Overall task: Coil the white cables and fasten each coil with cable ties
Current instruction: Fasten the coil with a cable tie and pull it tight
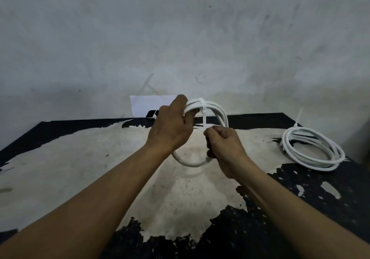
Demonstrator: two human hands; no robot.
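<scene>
Roughly half done, judging by two coils. Tied coil [312,150] lies flat on desk [80,168], far right, tie tail sticking up. Held coil [218,108] upright above desk middle. Left hand [172,126] grips its top loops; right hand [224,148] clenched round tie [203,110] tail. Left: cinch tight. Cable smooth, round, springy-looking; desk black, paint worn to pale patches.

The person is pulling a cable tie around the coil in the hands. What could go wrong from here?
1. Fingers of the left hand curl through the held coil right beside the cable tie; tightening might pinch one.
2. The right hand pulls the tie's tail down; a hard pull might bite into the cable.
3. The coil's lower loop hangs unsupported, so turns might slip out unevenly.
</scene>
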